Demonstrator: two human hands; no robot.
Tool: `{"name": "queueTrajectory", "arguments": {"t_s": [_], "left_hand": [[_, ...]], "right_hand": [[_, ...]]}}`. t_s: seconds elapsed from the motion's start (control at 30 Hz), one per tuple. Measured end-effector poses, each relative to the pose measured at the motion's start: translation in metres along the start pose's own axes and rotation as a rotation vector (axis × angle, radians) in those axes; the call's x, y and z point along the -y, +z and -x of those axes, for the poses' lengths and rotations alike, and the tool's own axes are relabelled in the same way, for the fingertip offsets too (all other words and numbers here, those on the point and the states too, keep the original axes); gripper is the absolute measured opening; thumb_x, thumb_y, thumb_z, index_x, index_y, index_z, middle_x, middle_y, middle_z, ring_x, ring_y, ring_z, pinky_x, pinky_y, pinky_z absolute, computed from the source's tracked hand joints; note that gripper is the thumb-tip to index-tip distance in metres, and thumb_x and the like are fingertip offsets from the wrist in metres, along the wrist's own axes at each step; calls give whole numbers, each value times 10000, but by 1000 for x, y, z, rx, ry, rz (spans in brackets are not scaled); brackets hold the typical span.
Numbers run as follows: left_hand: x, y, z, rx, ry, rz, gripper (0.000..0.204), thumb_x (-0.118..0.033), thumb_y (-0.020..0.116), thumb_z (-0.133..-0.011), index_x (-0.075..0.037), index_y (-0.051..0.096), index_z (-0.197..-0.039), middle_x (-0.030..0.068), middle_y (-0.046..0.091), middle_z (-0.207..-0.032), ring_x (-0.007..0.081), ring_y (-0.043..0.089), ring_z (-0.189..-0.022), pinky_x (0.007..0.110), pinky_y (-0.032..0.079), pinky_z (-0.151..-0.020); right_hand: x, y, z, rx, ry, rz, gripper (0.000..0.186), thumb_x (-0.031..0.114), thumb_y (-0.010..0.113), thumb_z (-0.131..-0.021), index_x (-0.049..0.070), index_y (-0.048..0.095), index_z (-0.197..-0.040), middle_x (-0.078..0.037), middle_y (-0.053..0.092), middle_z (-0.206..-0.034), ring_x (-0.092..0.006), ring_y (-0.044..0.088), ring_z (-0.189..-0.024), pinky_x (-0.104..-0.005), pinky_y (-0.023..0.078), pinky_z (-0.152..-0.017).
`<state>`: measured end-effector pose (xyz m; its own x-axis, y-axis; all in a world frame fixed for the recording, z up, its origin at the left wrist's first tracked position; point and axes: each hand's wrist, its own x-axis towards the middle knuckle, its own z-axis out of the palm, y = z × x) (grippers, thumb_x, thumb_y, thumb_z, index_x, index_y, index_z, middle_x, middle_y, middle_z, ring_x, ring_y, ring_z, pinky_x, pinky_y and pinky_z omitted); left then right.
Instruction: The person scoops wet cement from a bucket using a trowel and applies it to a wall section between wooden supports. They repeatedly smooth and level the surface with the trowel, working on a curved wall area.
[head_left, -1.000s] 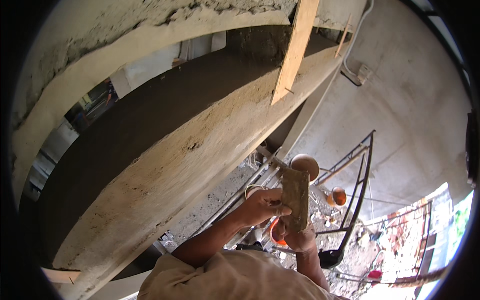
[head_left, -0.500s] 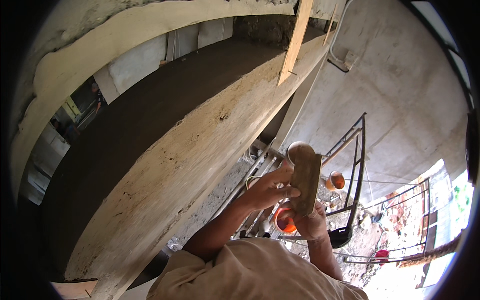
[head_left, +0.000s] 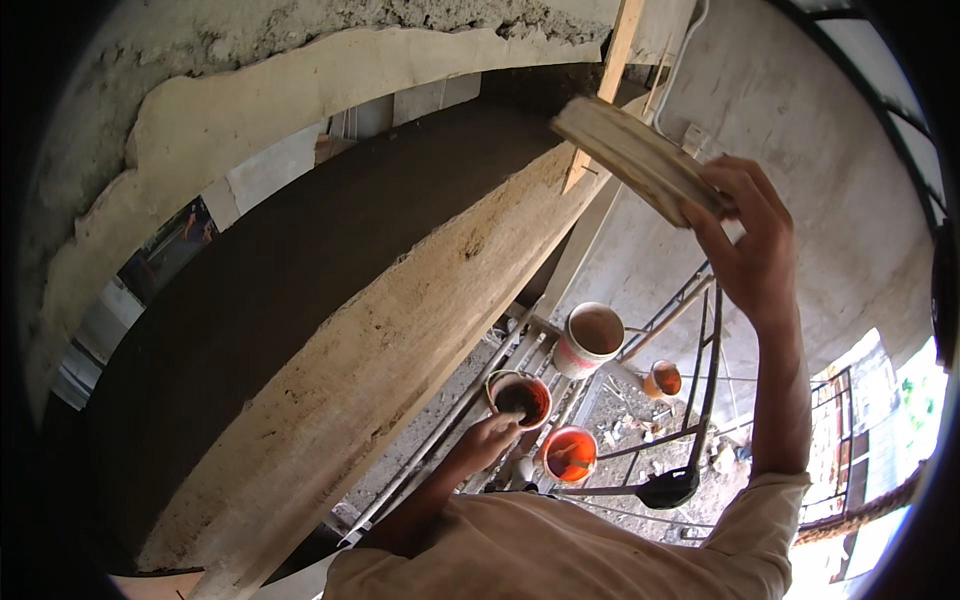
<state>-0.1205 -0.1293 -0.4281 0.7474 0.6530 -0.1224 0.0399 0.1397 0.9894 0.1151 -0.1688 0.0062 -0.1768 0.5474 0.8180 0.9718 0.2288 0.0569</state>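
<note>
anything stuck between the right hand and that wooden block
Nothing visible: the right hand grips one end of the wooden block directly. In this view its far end overlaps the plank; whether they touch, I cannot tell.

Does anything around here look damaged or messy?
Yes: the pale plaster at the upper left ends in a ragged edge, as if broken off, with rough grey wall showing beyond. Scraps also litter the floor below.

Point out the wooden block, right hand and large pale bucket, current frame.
Wooden block (head_left: 641,160): head view, middle of its length.
Right hand (head_left: 755,238): head view, middle of the hand.
Large pale bucket (head_left: 574,359): head view, outer wall.
</note>
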Motion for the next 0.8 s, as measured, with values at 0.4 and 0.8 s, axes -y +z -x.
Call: {"name": "queueTrajectory", "arguments": {"t_s": [0.4,0.8], "left_hand": [[210,-71,58,-135,-358,-710,504,-464,625,-900,-81,703,-1217,219,720,-1143,384,677,-1118,463,521,-980],[339,-134,157,231,-102,-1299,227,-277,722,-787,-89,740,-912,160,743,-985,328,720,-990,457,578,-800]], "right_hand": [[8,79,-44,-117,-168,203,370,115,784,-849,26,666,-1188,-110,590,-1158,-277,691,-816,-380,589,-685],[-8,85,-81,-113,-665,715,167,118,698,-769,70,707,-928,-51,538,-996,-153,584,-807,-306,524,-654]]}}
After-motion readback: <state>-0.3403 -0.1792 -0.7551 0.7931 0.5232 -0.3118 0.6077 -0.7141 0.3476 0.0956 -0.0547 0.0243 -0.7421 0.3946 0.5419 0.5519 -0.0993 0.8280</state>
